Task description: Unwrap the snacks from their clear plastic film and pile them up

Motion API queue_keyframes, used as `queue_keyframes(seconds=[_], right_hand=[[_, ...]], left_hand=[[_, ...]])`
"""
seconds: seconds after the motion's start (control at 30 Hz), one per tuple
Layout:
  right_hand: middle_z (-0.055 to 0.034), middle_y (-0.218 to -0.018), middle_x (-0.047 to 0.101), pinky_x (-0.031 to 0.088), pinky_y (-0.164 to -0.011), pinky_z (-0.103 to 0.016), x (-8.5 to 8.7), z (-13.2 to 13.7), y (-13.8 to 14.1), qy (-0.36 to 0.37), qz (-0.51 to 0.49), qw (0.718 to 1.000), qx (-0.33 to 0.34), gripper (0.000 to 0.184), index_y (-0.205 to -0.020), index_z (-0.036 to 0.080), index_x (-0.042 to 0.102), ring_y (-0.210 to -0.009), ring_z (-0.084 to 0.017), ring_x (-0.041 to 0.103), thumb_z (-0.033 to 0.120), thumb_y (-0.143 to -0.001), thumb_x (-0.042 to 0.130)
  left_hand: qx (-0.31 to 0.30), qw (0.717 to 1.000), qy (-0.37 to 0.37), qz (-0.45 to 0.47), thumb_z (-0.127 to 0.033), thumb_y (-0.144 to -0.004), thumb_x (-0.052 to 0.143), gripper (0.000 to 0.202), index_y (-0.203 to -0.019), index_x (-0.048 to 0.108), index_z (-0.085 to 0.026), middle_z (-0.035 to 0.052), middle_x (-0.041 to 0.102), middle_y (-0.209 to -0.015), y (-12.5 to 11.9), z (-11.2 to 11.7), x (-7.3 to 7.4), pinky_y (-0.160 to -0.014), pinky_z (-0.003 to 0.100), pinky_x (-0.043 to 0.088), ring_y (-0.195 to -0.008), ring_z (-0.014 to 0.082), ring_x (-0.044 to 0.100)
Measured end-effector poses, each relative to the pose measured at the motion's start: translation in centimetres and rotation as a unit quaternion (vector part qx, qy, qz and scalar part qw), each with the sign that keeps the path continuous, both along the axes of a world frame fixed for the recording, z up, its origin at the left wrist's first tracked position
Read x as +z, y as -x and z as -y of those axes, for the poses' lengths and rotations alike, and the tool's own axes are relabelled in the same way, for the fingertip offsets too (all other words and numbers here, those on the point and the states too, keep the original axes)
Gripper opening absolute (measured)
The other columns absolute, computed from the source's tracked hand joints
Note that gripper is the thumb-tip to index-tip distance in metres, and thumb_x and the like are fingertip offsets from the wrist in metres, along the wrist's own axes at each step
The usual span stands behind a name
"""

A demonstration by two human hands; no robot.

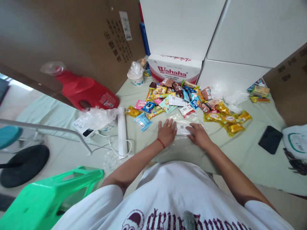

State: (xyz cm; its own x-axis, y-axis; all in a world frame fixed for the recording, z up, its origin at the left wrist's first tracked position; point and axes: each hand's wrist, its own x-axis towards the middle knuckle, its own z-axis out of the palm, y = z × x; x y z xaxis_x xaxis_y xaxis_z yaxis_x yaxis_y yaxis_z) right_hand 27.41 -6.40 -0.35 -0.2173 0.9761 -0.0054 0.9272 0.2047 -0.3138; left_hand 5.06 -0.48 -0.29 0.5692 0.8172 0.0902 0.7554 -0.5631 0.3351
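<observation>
**White packet and clear plastic, with two hands**

White packet [182, 129], one, barcoded: on the green cloth [242, 159], between the hands, with clear plastic [203, 120] about it. Left hand [167, 131]: laid flat, fingers spread wide, at the packet's left edge. Right hand [199, 135]: fingertips at the packet's right edge; whether they pinch it, cannot tell. Wrapped snacks [169, 103], assorted: heaped beyond both hands, before a red-and-white carton [174, 71]. Paper cup [136, 79], one: left of the carton. Red jug [87, 89], one: farther left, tilted.

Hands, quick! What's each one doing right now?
Left hand: open, palm down beside the white barcoded packet.
Right hand: open, palm down, fingers at that packet's edge.
</observation>
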Motion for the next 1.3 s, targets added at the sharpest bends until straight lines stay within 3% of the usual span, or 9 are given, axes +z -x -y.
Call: queue_keyframes(seconds=[0.17,0.43,0.53,0.7,0.8,0.87,0.93,1.07,1.3], right_hand=[[-0.015,-0.141,0.061,0.041,-0.1,-0.052,1.0,0.0,-1.2,0.022,0.025,0.999,0.017,0.048,-0.141,0.024,0.063,-0.12,-0.036,0.049,0.03,-0.094,0.064],[-0.0148,-0.142,0.061,0.039,-0.101,-0.049,2.8,-0.4,-0.9,-0.024,-0.001,0.998,0.06,0.041,-0.137,0.022,0.066,-0.123,-0.034,0.048,0.032,-0.099,0.059],[-0.0138,-0.143,0.061,0.041,-0.1,-0.049,3.0,-1.1,-0.9,0.01,0.017,0.997,0.076,0.043,-0.14,0.024,0.065,-0.122,-0.034,0.051,0.035,-0.098,0.062],[-0.0129,-0.124,0.071,0.048,-0.097,-0.041,4.5,-6.7,-0.9,0.048,0.008,0.997,0.053,0.034,-0.122,0.022,0.075,-0.113,-0.03,0.062,0.037,-0.103,0.052],[-0.0152,-0.142,0.061,0.049,-0.1,-0.041,5.3,-12.5,0.5,0.005,0.04,0.999,0.012,0.046,-0.143,0.019,0.061,-0.125,-0.032,0.059,0.032,-0.099,0.058],[-0.0167,-0.156,0.047,0.051,-0.099,-0.041,5.6,-16.0,1.8,0.016,0.079,0.997,0.006,0.068,-0.154,0.019,0.047,-0.129,-0.034,0.057,0.033,-0.091,0.068],[-0.0183,-0.156,0.046,0.053,-0.094,-0.04,5.6,-18.4,2.8,0.041,0.119,0.992,0.0,0.074,-0.155,0.019,0.044,-0.123,-0.033,0.061,0.035,-0.089,0.072],[-0.0198,-0.136,0.059,0.053,-0.092,-0.04,5.4,-20.3,2.8,0.052,0.153,0.986,-0.03,0.062,-0.146,0.016,0.053,-0.114,-0.034,0.065,0.038,-0.091,0.07],[-0.0214,-0.139,0.055,0.05,-0.096,-0.04,5.1,-21.5,2.8,0.054,0.129,0.988,-0.072,0.063,-0.132,0.012,0.061,-0.115,-0.033,0.062,0.039,-0.079,0.083]], left_hand=[[0.021,0.999,0.008,-0.033,-0.051,-0.103,0.039,0.059,-0.158,0.041,-0.028,0.0141,0.032,-0.17,1.8,0.6,-2.0,-0.121,0.078,0.001,-0.159,0.037,0.024],[0.03,0.999,0.03,-0.033,-0.033,-0.106,0.03,0.056,-0.161,0.036,-0.03,0.011,0.029,-0.171,2.3,1.2,-1.8,-0.122,0.077,0.0,-0.16,0.0309,0.025],[0.039,0.998,0.03,-0.026,-0.031,-0.105,0.031,0.057,-0.162,0.035,-0.03,0.0099,0.028,-0.172,2.3,1.1,-2.0,-0.122,0.078,0.0,-0.16,0.0307,0.024],[0.063,0.997,0.03,-0.02,-0.034,-0.104,0.032,0.058,-0.162,0.036,-0.028,0.0105,0.027,-0.172,2.5,1.2,-2.0,-0.121,0.08,-0.002,-0.16,0.0324,0.023],[0.065,0.997,0.026,-0.031,-0.035,-0.105,0.032,0.058,-0.162,0.036,-0.028,0.0092,0.026,-0.172,2.5,1.3,-2.0,-0.121,0.08,0.0,-0.16,0.0332,0.022],[0.067,0.996,0.024,-0.046,-0.036,-0.105,0.031,0.058,-0.162,0.036,-0.027,0.0082,0.026,-0.172,2.5,1.2,-2.1,-0.121,0.08,0.003,-0.161,0.0321,0.021],[0.068,0.996,0.021,-0.059,-0.037,-0.106,0.03,0.058,-0.162,0.036,-0.027,0.0075,0.026,-0.172,2.5,1.2,-2.1,-0.122,0.078,0.005,-0.161,0.0307,0.02],[0.071,0.995,0.013,-0.063,-0.039,-0.106,0.031,0.058,-0.162,0.036,-0.027,0.0072,0.027,-0.172,2.6,1.3,-2.1,-0.124,0.076,0.006,-0.161,0.0305,0.019],[0.087,0.994,0.011,-0.072,-0.041,-0.106,0.029,0.061,-0.164,0.032,-0.021,0.012,0.023,-0.173,2.4,1.3,-2.3,-0.122,0.078,0.005,-0.162,0.0315,0.016]])
